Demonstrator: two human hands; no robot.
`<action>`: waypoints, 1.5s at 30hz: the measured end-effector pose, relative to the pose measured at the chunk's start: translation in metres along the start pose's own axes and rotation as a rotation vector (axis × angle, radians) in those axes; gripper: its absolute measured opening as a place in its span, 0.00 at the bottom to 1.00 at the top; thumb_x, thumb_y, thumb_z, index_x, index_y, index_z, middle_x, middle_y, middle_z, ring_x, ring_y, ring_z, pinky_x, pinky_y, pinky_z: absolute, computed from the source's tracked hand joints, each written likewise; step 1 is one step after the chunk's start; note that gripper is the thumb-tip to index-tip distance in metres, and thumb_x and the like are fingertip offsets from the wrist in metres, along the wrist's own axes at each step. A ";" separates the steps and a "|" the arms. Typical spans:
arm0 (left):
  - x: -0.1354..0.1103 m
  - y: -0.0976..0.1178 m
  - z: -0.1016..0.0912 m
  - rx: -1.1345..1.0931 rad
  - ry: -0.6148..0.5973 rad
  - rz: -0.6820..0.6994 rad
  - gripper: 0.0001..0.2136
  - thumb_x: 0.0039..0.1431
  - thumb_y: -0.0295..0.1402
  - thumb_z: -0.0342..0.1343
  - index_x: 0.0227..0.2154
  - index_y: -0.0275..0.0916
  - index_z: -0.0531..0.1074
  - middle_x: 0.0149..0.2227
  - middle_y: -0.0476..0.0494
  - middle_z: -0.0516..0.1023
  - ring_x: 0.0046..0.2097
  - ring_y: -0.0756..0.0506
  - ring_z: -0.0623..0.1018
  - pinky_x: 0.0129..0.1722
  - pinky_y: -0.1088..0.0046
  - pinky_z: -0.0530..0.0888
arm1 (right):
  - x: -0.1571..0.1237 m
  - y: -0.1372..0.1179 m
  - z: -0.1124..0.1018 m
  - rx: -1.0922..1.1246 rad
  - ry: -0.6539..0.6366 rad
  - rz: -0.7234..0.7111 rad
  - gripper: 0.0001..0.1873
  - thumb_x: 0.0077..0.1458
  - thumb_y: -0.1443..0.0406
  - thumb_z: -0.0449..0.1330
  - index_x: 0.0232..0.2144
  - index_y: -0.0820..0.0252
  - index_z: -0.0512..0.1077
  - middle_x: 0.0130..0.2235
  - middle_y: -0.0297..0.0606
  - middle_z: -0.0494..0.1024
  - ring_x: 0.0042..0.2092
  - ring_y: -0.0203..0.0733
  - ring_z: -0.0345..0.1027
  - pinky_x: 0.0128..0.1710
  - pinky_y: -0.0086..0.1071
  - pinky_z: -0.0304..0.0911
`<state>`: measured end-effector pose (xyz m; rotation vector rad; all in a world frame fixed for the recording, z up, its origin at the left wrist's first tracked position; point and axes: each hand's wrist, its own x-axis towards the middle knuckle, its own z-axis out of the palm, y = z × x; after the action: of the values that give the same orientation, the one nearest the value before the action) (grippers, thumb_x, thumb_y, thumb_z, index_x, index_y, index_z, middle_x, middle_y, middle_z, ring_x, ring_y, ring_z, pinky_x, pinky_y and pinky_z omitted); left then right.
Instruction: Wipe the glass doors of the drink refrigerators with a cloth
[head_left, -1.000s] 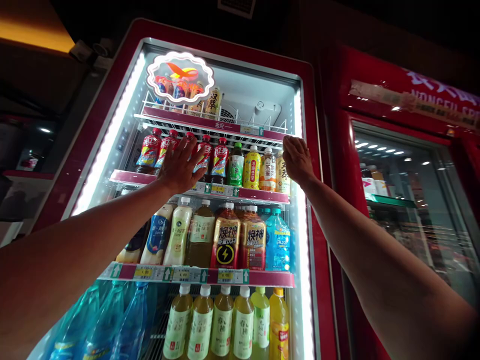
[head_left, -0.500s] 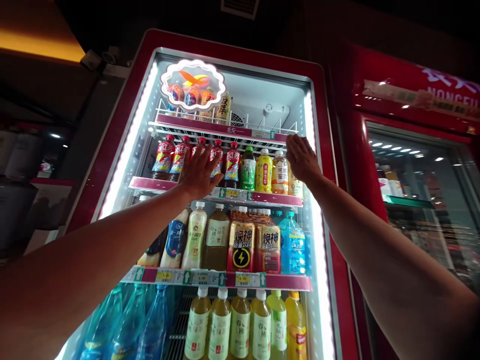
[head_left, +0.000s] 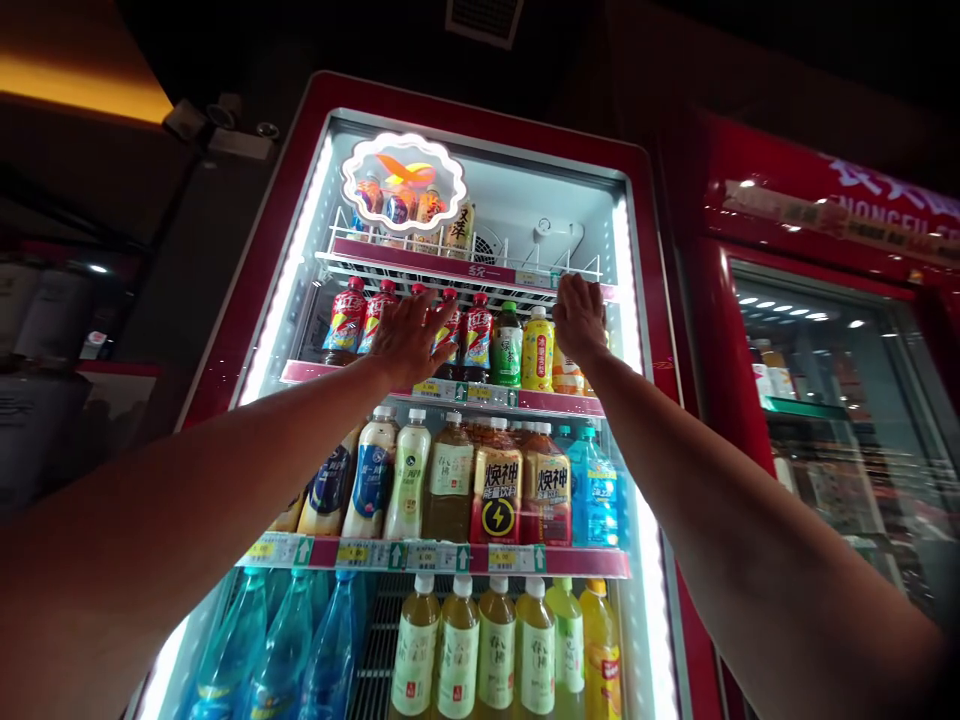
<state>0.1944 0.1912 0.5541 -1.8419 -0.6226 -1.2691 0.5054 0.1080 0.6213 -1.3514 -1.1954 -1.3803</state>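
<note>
A lit, red-framed drinks fridge stands in front of me with several shelves of bottles. My left hand is open, fingers spread, held over the red-labelled bottles on the second shelf. My right hand reaches up at the right of the same shelf, in front of an orange-labelled bottle and beside a yellow bottle. Its fingers point up towards the top shelf's edge and look spread, with nothing visibly held.
Lower shelves hold tea bottles, energy drinks, blue water bottles and pale green bottles. A second red fridge stands to the right. A dark room lies to the left.
Both hands have shifted with the view; my right hand moved left from the fridge's right frame to in front of the rightmost bottles. My left hand stays spread over the red bottles.
</note>
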 end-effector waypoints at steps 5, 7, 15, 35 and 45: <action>0.003 -0.026 -0.004 0.000 0.072 -0.090 0.31 0.70 0.54 0.40 0.72 0.52 0.52 0.76 0.43 0.44 0.75 0.31 0.47 0.70 0.43 0.47 | 0.003 -0.032 0.003 0.035 -0.050 -0.100 0.34 0.69 0.56 0.39 0.74 0.55 0.52 0.76 0.33 0.50 0.77 0.52 0.34 0.75 0.54 0.42; 0.002 -0.037 -0.003 0.006 0.051 -0.119 0.32 0.70 0.55 0.38 0.73 0.53 0.51 0.77 0.44 0.41 0.76 0.31 0.42 0.70 0.41 0.43 | 0.002 -0.037 0.002 0.043 -0.059 -0.125 0.34 0.69 0.56 0.38 0.74 0.54 0.51 0.76 0.32 0.50 0.77 0.50 0.35 0.75 0.53 0.42; -0.007 -0.054 -0.005 0.000 -0.082 -0.229 0.34 0.70 0.55 0.34 0.74 0.50 0.47 0.78 0.44 0.38 0.77 0.32 0.38 0.70 0.38 0.40 | 0.000 -0.076 0.006 0.053 -0.044 -0.036 0.34 0.69 0.58 0.40 0.74 0.52 0.51 0.76 0.31 0.49 0.77 0.54 0.33 0.75 0.56 0.41; -0.006 -0.093 -0.021 -0.061 -0.122 -0.093 0.28 0.72 0.40 0.36 0.73 0.49 0.52 0.76 0.46 0.49 0.75 0.39 0.51 0.69 0.48 0.54 | 0.029 -0.141 0.030 0.175 -0.002 0.012 0.33 0.69 0.56 0.40 0.74 0.44 0.49 0.76 0.31 0.50 0.77 0.59 0.33 0.71 0.69 0.41; -0.022 -0.128 -0.027 0.021 -0.017 -0.244 0.31 0.71 0.52 0.37 0.73 0.47 0.54 0.77 0.41 0.38 0.76 0.29 0.38 0.68 0.35 0.44 | 0.030 -0.170 0.030 0.121 -0.059 -0.047 0.33 0.69 0.57 0.40 0.74 0.49 0.50 0.76 0.32 0.49 0.77 0.57 0.33 0.74 0.62 0.41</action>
<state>0.0743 0.2414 0.5809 -1.8019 -0.8882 -1.3982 0.3432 0.1707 0.6382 -1.2936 -1.3361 -1.2872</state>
